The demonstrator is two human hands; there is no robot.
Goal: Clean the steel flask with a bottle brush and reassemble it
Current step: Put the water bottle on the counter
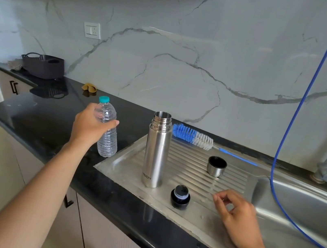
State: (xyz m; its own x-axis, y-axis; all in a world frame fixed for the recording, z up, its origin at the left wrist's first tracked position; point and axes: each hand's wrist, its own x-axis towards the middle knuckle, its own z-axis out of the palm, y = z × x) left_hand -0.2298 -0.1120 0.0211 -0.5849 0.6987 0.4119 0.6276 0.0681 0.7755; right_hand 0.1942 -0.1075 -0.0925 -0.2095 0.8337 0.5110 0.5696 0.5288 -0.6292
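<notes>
Steel runs across the right of the scene: the sink basin [302, 212] and its ribbed drainboard [193, 171], on which the steel flask [156, 150] stands upright with its threaded mouth open, long axis vertical. Left of it, on the black countertop [38, 112], the left hand [89, 125] wraps its fingers round a capped plastic water bottle [107, 130], tilted slightly; the flask lies to that hand's right, near but apart. Behind the flask the bottle brush [193, 136] lies flat, bristles toward the flask. The steel cup lid [216, 166] and the dark stopper [180, 196] rest separately (both off the flask). Nearest the stopper, the right hand [237, 217] hovers with fingers loosely curled, holding nothing.
</notes>
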